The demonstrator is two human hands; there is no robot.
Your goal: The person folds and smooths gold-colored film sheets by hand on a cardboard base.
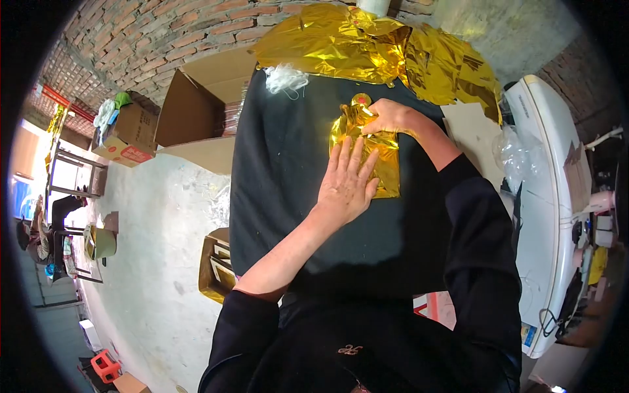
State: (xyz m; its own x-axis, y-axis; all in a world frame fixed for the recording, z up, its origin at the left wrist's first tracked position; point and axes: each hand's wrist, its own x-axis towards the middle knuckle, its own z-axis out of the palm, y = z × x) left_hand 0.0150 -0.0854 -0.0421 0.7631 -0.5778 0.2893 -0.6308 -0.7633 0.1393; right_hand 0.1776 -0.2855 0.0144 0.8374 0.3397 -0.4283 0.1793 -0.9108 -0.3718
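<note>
A gold foil pouch [389, 180] lies on the black cloth [275, 164] covering the table, with its gathered top towards the back and a small round reddish piece [360, 100] at that end. My left hand [347, 180] rests flat on the lower left part of the pouch, fingers spread. At the gathered upper part, my right hand [391, 116] has its thumb and fingers pressed on the foil. Parts of the pouch are hidden beneath both hands.
Crumpled gold foil [334, 46] lies along the back edge, near white strings [285, 79]. An open cardboard box [190, 111] stands left, a white appliance [544, 216] right. Another person [39, 229] sits far left.
</note>
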